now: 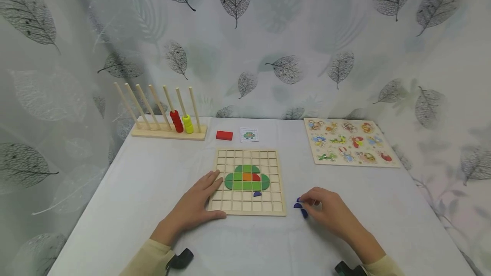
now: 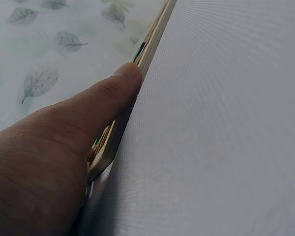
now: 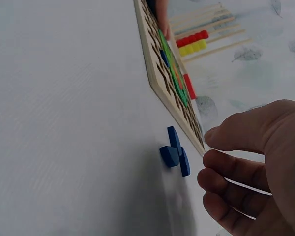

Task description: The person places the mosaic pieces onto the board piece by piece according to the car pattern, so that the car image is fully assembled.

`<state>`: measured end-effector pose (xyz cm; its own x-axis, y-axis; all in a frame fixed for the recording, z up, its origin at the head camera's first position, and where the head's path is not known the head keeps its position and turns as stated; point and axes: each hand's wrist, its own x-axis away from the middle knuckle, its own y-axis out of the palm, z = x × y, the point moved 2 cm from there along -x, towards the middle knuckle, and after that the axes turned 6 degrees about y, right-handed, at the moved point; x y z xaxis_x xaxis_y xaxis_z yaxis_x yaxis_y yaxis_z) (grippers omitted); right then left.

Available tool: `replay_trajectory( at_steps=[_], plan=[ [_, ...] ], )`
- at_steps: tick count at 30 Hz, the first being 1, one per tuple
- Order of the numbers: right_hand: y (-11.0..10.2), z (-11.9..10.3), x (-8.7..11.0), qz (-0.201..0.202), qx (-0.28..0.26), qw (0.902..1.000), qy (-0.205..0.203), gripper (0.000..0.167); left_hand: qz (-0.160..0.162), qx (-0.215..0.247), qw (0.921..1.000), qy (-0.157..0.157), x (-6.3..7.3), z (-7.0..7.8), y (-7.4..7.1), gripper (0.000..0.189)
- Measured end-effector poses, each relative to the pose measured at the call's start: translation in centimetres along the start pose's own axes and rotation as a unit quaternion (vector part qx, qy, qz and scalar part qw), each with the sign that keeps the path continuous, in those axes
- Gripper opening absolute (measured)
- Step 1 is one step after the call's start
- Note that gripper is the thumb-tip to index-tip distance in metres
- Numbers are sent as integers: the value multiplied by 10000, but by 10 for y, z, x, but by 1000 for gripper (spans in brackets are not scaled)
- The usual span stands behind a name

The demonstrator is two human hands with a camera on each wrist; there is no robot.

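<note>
A square wooden grid board (image 1: 281,208) lies on the table, with green, orange and red pieces (image 1: 247,177) set in its cells. One blue half-round piece (image 1: 257,194) sits among them, in a cell below the green shape. My left hand (image 1: 195,201) rests on the board's left side, fingers spread, its thumb (image 2: 129,72) lying on the near edge. Right of the board, three small blue pieces (image 3: 170,156) lie close together on the cloth. Over them is my right hand (image 1: 326,208), fingers loosely bent; the right wrist view shows nothing between thumb and fingertips.
Behind the board lie a red block (image 1: 224,135) and a small pattern card (image 1: 249,134). A wooden peg rack (image 1: 168,133) with red and yellow beads stands at back left. An insect puzzle board (image 1: 318,156) lies at back right. Leaf-printed curtain surrounds the table.
</note>
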<state>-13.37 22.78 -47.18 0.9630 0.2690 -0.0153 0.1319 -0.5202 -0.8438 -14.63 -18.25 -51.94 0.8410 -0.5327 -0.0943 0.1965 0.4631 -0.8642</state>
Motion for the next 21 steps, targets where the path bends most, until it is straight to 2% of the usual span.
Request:
replay_trajectory(
  at_steps=[9,13,21],
  plan=[
    [5,10,8,-471,155,9986,-162,24,3,-39,10000,-8,-1,0,-1,111],
    [6,10,9,-703,197,9973,-49,27,-11,5,10000,-17,-2,1,-2,111],
    [7,9,11,-917,66,9957,-65,27,-63,-3,10000,-52,-1,2,-2,109]
  ],
)
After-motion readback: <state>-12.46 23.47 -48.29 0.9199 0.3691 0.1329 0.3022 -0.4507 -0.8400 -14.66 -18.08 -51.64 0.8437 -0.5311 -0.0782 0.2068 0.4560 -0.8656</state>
